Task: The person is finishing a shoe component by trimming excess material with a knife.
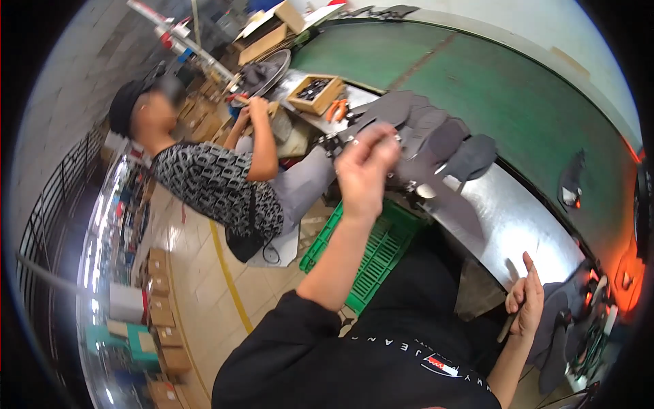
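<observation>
My left hand [364, 170] is raised and motion-blurred, its fingers curled in front of a row of overlapping grey fabric pieces [436, 140] on the steel table [518, 225]. Whether it grips anything cannot be made out. At the table's near edge, my right hand [526, 300] has one finger pointing up and the others curled around a thin dark strip [505, 328]. More grey fabric pieces [562, 313] hang just right of that hand.
A seated co-worker [211, 180] in a black cap and patterned shirt works at the table's far end. A wooden box of dark parts [315, 93] and orange pliers [337, 109] lie there. A green plastic crate [375, 255] sits under the table. Cardboard boxes [160, 307] line the floor.
</observation>
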Available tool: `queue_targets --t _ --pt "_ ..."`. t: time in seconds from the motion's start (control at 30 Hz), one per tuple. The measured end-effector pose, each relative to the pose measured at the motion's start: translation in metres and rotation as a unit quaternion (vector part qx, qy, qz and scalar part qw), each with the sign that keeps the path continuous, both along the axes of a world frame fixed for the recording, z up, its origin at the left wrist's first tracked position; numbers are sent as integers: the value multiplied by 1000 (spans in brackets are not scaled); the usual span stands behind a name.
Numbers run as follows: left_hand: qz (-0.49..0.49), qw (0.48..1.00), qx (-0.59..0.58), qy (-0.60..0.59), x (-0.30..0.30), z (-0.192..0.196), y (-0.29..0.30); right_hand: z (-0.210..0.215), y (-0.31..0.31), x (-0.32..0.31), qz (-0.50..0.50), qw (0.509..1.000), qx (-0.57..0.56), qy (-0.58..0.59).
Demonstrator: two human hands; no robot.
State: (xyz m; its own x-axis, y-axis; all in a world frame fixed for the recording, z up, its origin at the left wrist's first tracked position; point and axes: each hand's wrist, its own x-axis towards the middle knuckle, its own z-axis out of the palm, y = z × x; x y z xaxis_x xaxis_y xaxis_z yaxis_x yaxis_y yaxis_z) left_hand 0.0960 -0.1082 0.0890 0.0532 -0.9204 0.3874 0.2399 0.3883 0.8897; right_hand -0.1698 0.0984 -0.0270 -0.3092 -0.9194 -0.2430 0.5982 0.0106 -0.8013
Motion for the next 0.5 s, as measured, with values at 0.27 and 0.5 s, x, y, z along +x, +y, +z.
queue_targets --t 0.27,0.5 --pt "285 922 -180 -188 28 -40 -85 -1 -4 -7 6 1000 -6 7" --pt "287 929 -69 -222 27 -106 -89 64 37 -44 -217 934 23 284"
